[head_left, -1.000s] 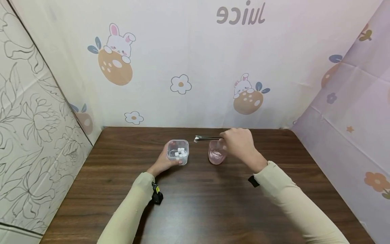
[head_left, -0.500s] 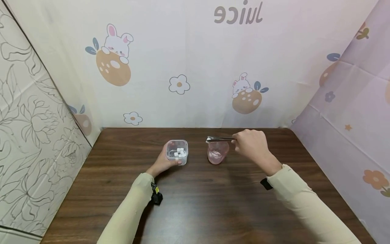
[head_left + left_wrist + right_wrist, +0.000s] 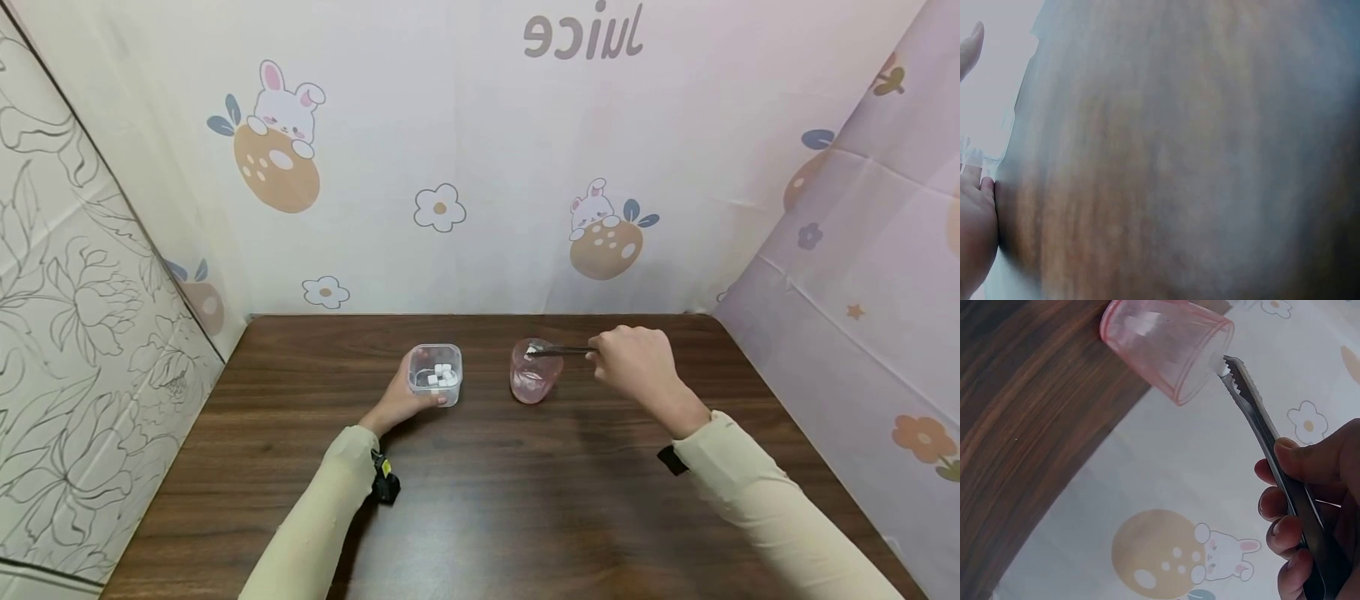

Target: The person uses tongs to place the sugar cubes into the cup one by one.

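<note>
My right hand [image 3: 637,362] grips a pair of metal tongs [image 3: 1260,422] with serrated tips. A small white cube [image 3: 1219,364] is pinched at those tips, at the mouth of a clear pink cup [image 3: 531,387] standing on the table. To the left, my left hand [image 3: 397,400] holds a square clear plastic container [image 3: 437,357] round its side, thumb at the front. Inside the container lie several white cubes [image 3: 442,372]. In the left wrist view only parts of the left hand [image 3: 975,231] show at the left edge.
The dark wooden table [image 3: 480,508] runs back to a wall covering [image 3: 495,250] printed with rabbits, fruit and flowers. Similar coverings flank the left and right. The cup and container stand near the back edge, a short gap apart.
My right hand has moved right and slightly down, bringing the tongs and cube from between container and cup to the cup's mouth. My left hand keeps holding the container in place.
</note>
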Tool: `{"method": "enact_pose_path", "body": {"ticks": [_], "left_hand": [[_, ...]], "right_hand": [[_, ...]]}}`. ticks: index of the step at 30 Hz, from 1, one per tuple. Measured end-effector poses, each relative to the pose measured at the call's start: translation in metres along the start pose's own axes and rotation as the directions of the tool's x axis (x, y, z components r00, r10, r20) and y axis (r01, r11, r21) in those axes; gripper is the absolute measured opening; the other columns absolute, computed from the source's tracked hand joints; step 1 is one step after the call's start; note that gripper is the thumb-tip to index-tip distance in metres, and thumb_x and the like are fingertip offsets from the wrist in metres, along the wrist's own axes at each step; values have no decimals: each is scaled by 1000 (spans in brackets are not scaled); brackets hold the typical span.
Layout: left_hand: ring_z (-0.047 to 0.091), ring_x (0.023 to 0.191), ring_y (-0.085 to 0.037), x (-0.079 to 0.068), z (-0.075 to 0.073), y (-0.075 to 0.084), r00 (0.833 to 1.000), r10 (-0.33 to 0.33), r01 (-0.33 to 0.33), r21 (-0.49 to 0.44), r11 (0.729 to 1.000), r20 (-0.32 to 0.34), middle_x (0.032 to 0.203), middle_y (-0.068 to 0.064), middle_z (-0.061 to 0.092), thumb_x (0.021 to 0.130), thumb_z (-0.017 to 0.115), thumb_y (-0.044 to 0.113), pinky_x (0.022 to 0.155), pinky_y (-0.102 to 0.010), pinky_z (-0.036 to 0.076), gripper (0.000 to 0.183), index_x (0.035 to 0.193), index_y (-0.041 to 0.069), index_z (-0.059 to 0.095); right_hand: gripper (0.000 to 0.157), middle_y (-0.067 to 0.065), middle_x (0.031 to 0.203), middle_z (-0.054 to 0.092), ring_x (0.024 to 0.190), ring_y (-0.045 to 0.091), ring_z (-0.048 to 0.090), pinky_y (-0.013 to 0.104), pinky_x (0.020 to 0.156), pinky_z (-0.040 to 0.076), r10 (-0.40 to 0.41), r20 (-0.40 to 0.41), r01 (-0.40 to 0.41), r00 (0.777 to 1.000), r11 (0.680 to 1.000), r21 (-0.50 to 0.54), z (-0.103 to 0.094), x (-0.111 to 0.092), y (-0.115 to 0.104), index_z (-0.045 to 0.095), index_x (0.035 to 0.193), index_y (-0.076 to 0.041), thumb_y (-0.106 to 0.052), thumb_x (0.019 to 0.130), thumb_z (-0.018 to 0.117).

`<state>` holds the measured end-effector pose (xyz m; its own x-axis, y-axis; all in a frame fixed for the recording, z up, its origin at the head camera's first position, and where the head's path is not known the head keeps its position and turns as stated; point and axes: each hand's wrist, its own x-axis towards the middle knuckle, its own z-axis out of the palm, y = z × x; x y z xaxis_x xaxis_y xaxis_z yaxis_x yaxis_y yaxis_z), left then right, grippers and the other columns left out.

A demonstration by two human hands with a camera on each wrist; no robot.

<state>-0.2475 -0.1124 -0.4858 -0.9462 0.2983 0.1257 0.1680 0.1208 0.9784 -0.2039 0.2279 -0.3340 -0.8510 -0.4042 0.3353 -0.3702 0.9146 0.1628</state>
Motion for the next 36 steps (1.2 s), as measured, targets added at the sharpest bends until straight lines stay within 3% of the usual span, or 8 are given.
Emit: {"method": "enact_pose_path", "body": {"ticks": [7,13,20,27,36], "left_hand": [[34,128,-44,-1,0,0,1000,-10,10,4,1000,-1,143,-30,32,70,79,-4,109,-51,24,98,146,-6,18],[34,128,-47,-1,0,0,1000,8,-8,-3,1000,-5,143,-32,31,69,78,-7,108,-53,24,97,145,-7,18],[38,127,-39,11,0,-34,999,24,-23,15,1000,-40,143,-25,35,67,82,-3,108,-50,26,102,147,2,20],[40,125,-37,11,-1,-35,999,29,-28,20,999,-43,140,-23,39,67,83,0,107,-49,28,101,147,3,21],[40,126,-37,11,-1,-34,998,36,-34,35,999,-46,141,-23,39,65,84,0,107,-48,28,102,147,3,22]], "right_hand": [[34,-4,45,37,44,13,25,29,39,22,6,46,-6,999,1000,8,8,1,2,53,53,-19,-11,80,71],[29,-4,45,41,42,14,29,30,37,26,3,92,-5,996,1000,17,15,4,1,58,55,-19,-13,78,75],[15,-4,48,49,40,13,37,30,36,30,-21,164,22,986,1000,-3,17,11,-2,70,63,-17,-16,76,78],[12,-4,48,50,41,12,36,28,38,24,-41,224,45,974,999,-11,19,20,-4,73,65,-17,-17,76,78],[17,-2,53,54,41,15,45,32,37,39,-54,260,65,964,997,-35,21,26,-7,69,64,-15,-21,76,80]]}}
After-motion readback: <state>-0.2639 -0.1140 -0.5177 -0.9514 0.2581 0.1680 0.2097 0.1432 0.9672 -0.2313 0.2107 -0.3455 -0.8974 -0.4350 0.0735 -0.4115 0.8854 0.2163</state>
